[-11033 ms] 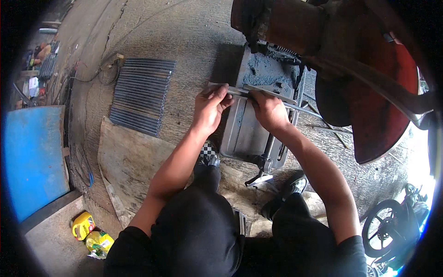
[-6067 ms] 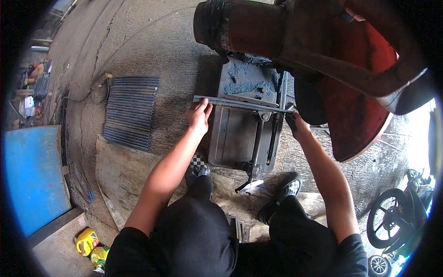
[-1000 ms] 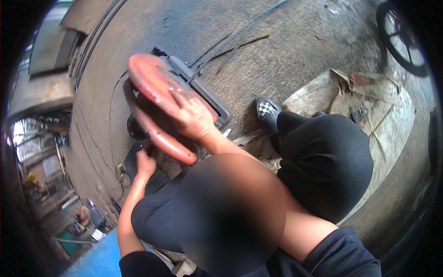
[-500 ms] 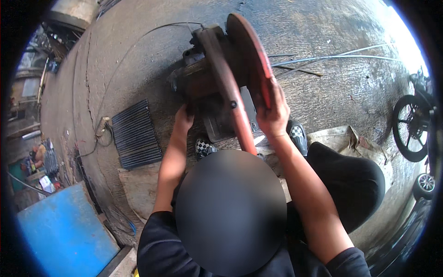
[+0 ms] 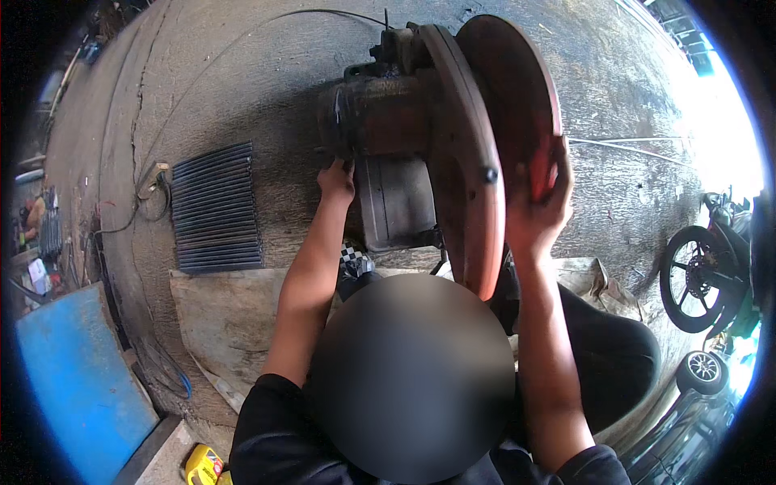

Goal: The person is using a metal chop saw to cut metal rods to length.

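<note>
A worn cut-off saw [image 5: 392, 121] with a cylindrical motor and a curved red guard and arm stands in front of me over a grey metal base [image 5: 400, 202]. My left hand [image 5: 338, 179] is closed at the underside of the motor's left end, its fingertips partly hidden. On the right, my right hand [image 5: 540, 214] grips the lower edge of the large round reddish disc [image 5: 517, 89], thumb on the near side and fingers round the rim. One checkered shoe [image 5: 353, 257] shows below the base.
A row of dark metal rods [image 5: 217, 208] lies on the floor at left, beside a cable plug [image 5: 153, 179]. A blue board [image 5: 81, 380], a yellow bottle [image 5: 202, 467] and a dirty cloth [image 5: 226, 311] are nearer. Thin rods [image 5: 630, 144] and a motorcycle wheel [image 5: 697, 279] are at right.
The saw has shifted to the right and turned, and both hands have moved along with it. More of the base now shows. The view has shifted slightly too.
</note>
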Demonstrator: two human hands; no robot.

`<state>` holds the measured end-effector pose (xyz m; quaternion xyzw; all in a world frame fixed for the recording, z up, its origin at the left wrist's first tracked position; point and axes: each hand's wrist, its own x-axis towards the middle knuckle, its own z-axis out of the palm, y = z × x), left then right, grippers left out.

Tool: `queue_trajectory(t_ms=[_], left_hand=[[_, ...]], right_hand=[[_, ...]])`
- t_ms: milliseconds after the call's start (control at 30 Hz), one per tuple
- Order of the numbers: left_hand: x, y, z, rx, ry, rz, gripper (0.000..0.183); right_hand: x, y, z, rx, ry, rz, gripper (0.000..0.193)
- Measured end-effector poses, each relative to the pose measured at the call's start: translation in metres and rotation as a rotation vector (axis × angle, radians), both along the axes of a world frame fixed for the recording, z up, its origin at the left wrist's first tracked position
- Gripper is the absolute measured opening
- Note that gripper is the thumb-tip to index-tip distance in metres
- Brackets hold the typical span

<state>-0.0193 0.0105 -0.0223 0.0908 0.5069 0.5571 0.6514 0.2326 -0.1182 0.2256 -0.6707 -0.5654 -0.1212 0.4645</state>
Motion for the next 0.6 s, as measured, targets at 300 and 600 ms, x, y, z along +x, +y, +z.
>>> queue_trajectory(t_ms=[300, 600], left_hand=[[0.003, 0.009, 0.004, -0.083, -0.12, 0.16, 0.024], [0.008, 0.006, 0.007, -0.068, -0.112, 0.217, 0.024]], right_hand=[[0.035, 0.1, 0.12, -0.285, -0.29, 0.102, 0.045], [0.107, 0.126, -0.042, -0.596, -0.15, 0.236, 0.035]])
